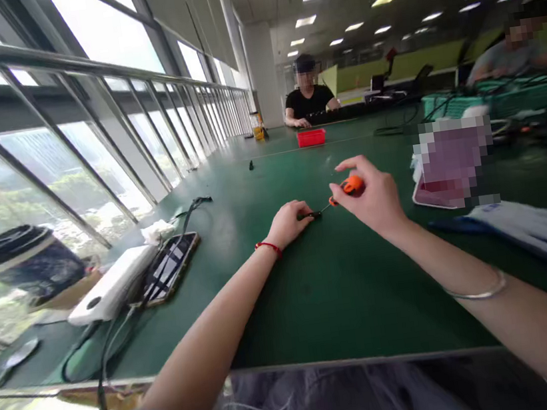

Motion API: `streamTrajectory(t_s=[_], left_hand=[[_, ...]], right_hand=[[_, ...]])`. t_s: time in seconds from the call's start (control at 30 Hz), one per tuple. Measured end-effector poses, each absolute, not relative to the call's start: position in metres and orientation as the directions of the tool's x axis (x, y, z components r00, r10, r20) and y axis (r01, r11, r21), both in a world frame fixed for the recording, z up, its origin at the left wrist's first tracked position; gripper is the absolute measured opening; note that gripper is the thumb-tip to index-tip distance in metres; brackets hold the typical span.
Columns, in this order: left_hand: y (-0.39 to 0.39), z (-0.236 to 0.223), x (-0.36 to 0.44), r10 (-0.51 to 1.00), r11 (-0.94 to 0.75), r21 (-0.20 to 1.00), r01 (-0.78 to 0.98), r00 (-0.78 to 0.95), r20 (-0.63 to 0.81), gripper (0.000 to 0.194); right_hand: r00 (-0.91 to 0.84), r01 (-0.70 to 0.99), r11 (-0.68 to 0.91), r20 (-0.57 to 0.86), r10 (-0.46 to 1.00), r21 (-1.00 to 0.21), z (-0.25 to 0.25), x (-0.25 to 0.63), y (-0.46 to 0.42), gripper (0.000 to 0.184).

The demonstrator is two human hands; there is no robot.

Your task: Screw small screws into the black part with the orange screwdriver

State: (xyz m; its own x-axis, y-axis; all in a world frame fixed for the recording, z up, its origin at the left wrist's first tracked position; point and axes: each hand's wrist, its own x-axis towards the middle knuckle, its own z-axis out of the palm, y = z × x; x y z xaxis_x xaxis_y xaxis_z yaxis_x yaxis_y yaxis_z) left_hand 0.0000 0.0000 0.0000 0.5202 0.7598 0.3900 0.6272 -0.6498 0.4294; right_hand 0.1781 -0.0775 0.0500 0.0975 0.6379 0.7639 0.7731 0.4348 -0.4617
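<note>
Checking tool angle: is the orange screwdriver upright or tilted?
Tilted: the orange screwdriver slants from its handle down toward the black part.

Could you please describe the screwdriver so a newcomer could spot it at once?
On the green table, look on the near side of the red box. There, at the right hand, is the screwdriver, its thin shaft reaching toward the small black part in the left hand. Its orange-and-black handle sets it apart from that dark part.

One head-worn camera, looking forward and down along the green table [336, 297] from above its near edge. Left hand [290, 224] and right hand [377, 196] sit near, about mid-frame; railing [54, 68] flanks the left. Far right reads dim, possibly blurred.
</note>
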Motion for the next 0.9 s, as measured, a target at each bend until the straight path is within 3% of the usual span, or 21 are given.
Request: streamTrajectory(t_s=[0.17, 0.27, 0.43, 0.63, 0.73, 0.9], left_hand=[[0.0014, -0.0008, -0.0004, 0.762, -0.647, 0.425, 0.632, 0.518, 0.39, 0.005], [0.0016, -0.001, -0.0002, 0.764, -0.644, 0.425, 0.636, 0.511, 0.393, 0.005], [0.0021, -0.0016, -0.0003, 0.768, -0.64, 0.43, 0.637, 0.507, 0.392, 0.005], [0.0021, -0.0016, -0.0006, 0.76, -0.649, 0.426, 0.631, 0.509, 0.404, 0.005], [0.0014, -0.0009, -0.0006, 0.763, -0.646, 0.424, 0.635, 0.509, 0.399, 0.005], [0.0017, -0.0013, -0.0006, 0.766, -0.641, 0.424, 0.639, 0.508, 0.393, 0.005]], right_hand=[[0.122, 0.79, 0.409, 0.771, 0.626, -0.457, 0.0509, 0.1785, -0.0781, 0.048], [0.142, 0.814, 0.325, 0.708, 0.692, -0.482, 0.0524, 0.1781, -0.08, 0.041], [0.045, 0.777, 0.435, 0.73, 0.682, -0.455, 0.0517, 0.1777, -0.082, 0.026], [0.079, 0.792, 0.425, 0.764, 0.64, -0.438, 0.0515, 0.1795, -0.0804, 0.047], [0.093, 0.804, 0.37, 0.713, 0.695, -0.466, 0.0529, 0.1795, -0.0801, 0.039], [-0.005, 0.758, 0.472, 0.72, 0.694, -0.451, 0.0527, 0.1787, -0.0813, 0.023]])
